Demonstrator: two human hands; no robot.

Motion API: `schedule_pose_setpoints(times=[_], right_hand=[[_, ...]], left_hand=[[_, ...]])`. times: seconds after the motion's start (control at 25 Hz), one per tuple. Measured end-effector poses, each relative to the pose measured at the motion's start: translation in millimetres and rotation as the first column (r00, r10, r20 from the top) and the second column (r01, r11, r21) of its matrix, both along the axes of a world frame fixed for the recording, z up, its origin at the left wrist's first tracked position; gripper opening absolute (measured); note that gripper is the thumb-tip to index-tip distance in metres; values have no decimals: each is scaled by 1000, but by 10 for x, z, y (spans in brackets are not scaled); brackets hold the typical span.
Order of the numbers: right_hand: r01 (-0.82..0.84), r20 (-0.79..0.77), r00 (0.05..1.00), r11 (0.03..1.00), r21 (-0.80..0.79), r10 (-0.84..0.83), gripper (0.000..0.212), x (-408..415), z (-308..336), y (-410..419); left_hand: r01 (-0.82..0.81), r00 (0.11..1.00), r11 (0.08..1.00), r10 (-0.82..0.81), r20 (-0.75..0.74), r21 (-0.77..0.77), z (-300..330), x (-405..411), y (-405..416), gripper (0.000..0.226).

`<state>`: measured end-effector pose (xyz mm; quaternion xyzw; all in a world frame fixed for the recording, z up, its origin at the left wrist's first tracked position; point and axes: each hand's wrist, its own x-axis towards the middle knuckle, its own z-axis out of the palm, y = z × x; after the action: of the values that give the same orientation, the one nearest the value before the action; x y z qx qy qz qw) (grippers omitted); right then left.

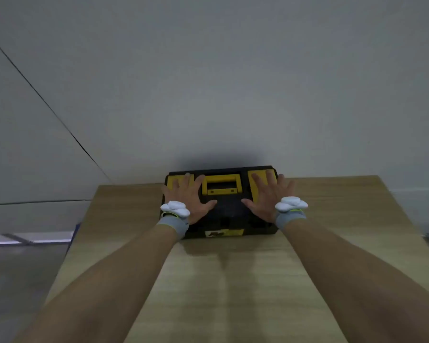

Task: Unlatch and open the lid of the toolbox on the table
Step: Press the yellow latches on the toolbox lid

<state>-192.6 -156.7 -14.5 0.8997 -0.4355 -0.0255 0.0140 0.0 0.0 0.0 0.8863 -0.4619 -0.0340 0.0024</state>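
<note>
A black plastic toolbox [222,214] sits at the far end of a light wood-grain table [233,280], close to a plain grey wall [208,82]. Its long axis runs left to right across the view, and its front face, bearing a yellow and white label [224,233], points toward the person. The lid [227,206] is down and looks closed; its top is matte black, rectangular with rounded corners. A yellow carry handle [221,184], a flat rectangular loop, lies folded in the middle of the lid, with a yellow panel on either side. Two bare forearms reach in from the bottom of the frame. The left hand [190,196] lies palm down on the left part of the lid, fingers spread and flat over the left yellow panel, gripping nothing. The right hand [268,195] mirrors it on the right part, fingers splayed over the right yellow panel, thumb pointing inward. Each wrist wears a grey band carrying a white lobed device. The latches cannot be made out clearly.
</note>
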Motion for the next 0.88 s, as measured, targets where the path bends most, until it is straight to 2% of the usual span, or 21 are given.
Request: schedule_pose_setpoints(times=[0.16,0.36,0.6,0.88], right_hand=[[3,-11,1000,999,-42,-4,84,-51,-113,-39],[26,32,999,1000,5,-26,74,-58,-234,-44],[64,190,978,990,128,-87,77,-75,-419,-84],[86,297,950,995,54,-99,73,-87,-668,-71]], left_hand=[[-4,999,1000,3,43,9,-140,40,50,84],[-12,999,999,14,30,-43,-327,120,89,80],[-54,998,979,56,5,-194,-567,178,89,82],[-137,990,953,141,-4,-269,-766,148,112,84]])
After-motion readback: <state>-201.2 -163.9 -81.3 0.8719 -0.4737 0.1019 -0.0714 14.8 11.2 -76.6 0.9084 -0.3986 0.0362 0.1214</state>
